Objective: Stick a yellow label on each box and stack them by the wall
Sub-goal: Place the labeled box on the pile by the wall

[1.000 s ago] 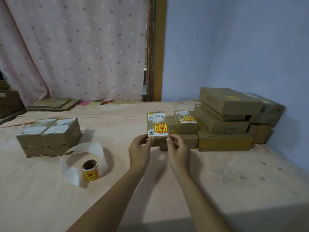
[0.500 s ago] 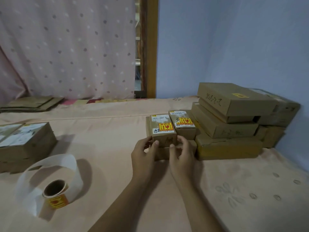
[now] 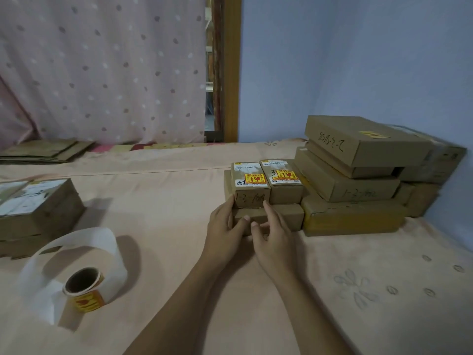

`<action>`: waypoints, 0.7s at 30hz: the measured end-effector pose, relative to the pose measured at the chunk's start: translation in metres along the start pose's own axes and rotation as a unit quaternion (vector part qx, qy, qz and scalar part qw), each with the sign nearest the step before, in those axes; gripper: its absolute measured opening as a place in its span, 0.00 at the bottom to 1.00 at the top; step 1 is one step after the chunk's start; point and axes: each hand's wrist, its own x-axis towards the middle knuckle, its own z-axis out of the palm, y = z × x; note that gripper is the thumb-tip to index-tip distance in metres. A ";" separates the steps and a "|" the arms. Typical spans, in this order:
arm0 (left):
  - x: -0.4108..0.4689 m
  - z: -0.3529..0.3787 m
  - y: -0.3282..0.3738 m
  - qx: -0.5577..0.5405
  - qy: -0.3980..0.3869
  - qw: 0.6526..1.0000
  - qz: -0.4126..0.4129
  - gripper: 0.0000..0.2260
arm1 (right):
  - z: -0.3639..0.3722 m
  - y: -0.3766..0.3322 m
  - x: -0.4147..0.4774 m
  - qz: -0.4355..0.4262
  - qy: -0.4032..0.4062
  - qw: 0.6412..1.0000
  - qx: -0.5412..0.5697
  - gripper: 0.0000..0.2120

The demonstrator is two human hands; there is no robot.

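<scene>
Left hand (image 3: pixel 225 229) and right hand (image 3: pixel 275 234), fingers relaxed, are touching box (image 3: pixel 252 198); seemingly light, stiff: grip its sides.

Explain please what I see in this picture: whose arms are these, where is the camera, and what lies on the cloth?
No machine: a person wears a camera on the head, looking down at their own arms. The left hand and right hand touch a small stack of boxes. Its top box carries a yellow label and seems set down, not gripped. Bigger boxes stand by the blue wall. On the peach cloth lie a label roll and, left, more boxes.
</scene>
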 end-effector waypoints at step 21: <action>-0.018 -0.022 0.000 0.008 0.034 0.999 -0.024 0.19 | 0.005 -0.015 -0.011 -0.051 0.040 0.998 0.014 0.18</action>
